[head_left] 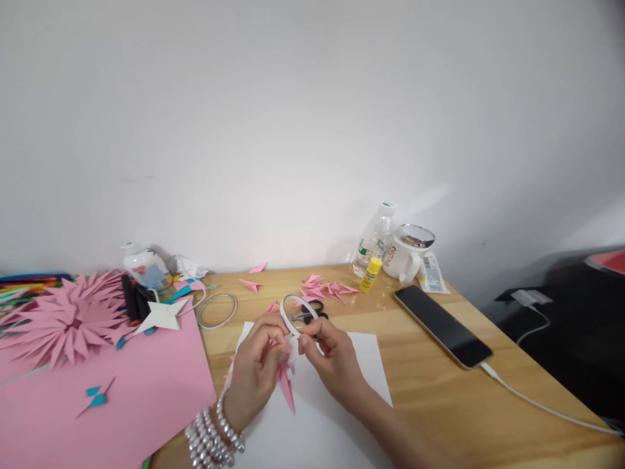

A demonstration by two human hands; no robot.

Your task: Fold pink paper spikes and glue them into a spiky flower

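Note:
Both hands meet over a white sheet of paper (336, 417) at the front of the table. A narrow white ring (303, 299), which looks like a thin roll of tape, stands upright between them. My left hand (256, 365), with pearl bracelets on its wrist, closes its fingers at the ring's lower left. On the lower right, my right hand (334, 365) pinches the ring between thumb and fingers. A pointed pink folded paper piece (286, 389) shows below the left fingers; whether that hand grips it I cannot tell. Black-handled scissors (308, 312) lie just behind the ring.
Several pink folded pieces (317, 288) lie at the back, beside a yellow glue stick (370, 275), a bottle (374, 241) and a mug (406, 254). A charging phone (442, 326) lies right. Left are pink paper (161, 397), a pink paper flower (73, 319) and a white star (162, 315).

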